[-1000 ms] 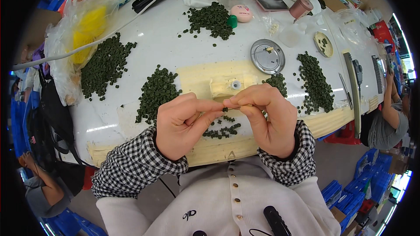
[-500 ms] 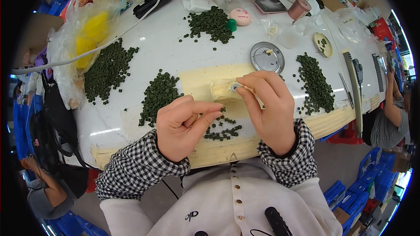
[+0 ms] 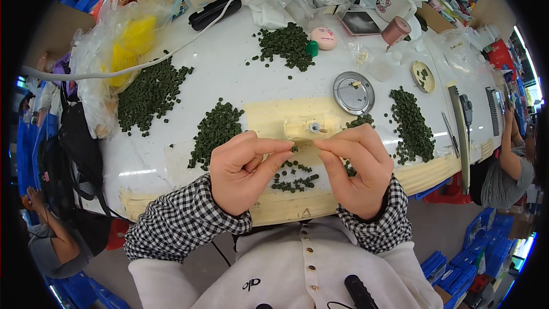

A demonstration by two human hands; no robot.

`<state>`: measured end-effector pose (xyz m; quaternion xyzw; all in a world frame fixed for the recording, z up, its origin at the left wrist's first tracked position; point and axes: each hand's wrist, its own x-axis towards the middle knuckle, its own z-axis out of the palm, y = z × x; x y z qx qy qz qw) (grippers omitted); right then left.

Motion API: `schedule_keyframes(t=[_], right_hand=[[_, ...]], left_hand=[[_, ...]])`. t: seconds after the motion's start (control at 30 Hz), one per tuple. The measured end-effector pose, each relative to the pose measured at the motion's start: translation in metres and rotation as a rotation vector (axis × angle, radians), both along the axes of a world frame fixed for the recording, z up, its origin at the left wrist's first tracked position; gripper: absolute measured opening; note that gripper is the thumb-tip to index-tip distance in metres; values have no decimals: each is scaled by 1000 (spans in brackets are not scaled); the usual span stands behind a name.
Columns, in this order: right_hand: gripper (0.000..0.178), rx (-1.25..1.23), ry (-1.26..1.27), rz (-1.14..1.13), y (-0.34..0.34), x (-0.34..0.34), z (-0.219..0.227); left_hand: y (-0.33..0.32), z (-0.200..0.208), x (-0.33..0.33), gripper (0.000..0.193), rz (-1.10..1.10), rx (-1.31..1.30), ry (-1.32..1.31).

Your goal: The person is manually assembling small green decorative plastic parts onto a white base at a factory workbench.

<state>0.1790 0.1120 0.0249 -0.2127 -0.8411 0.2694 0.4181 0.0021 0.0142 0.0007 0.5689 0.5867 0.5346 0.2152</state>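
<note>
Between the thumb and forefinger of my left hand (image 3: 243,169) is a small dark green round part (image 3: 295,149). My right hand (image 3: 359,166) is a short gap to its right, thumb and forefinger pinched together. Whatever that pinch holds is too small to make out. Just behind both hands, a small pot with a thin stick (image 3: 315,129) sits in a cream-taped block (image 3: 293,129) on the table. Loose green parts (image 3: 294,183) lie scattered below my fingertips. A larger heap of green parts (image 3: 214,131) lies beyond my left hand.
More green heaps lie at the far left (image 3: 151,97), back (image 3: 286,46) and right (image 3: 412,126). A round metal lid (image 3: 353,92) and a shallow dish (image 3: 422,76) stand behind my right hand. A white cable (image 3: 137,67) crosses the left side. Tweezers (image 3: 450,131) lie at the right.
My right hand has come away from the pot in the block, down toward my left hand. The left hand keeps its green part. The whole view has shifted slightly.
</note>
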Motion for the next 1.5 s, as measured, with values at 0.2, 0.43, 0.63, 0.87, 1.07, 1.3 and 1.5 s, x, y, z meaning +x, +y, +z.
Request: schedule_keyframes(t=[0.2,0.43,0.63,0.87,1.07,1.3,1.5], right_hand=[[27,-29,-4,126,-1,-5,-7],[30,-77,-8,154,-4,-6,-10],[32,-124,-21,193,-5,-6,-9],[34,-97,-42,159,-4,0,-4],[34,-63,-169,-104,17,34,33],[40,19,-376,-270,132,69,29],[55,-123,-530,-214,185,67,3]], left_hand=[[0,1,0,21,-3,7,3],[-1,-1,0,22,7,31,-3],[-2,1,1,23,5,51,-16],[0,3,-2,21,-7,16,19],[8,14,-9,13,-238,-189,113],[6,7,-20,10,-357,-226,247],[13,13,-34,13,-195,-501,-222]])
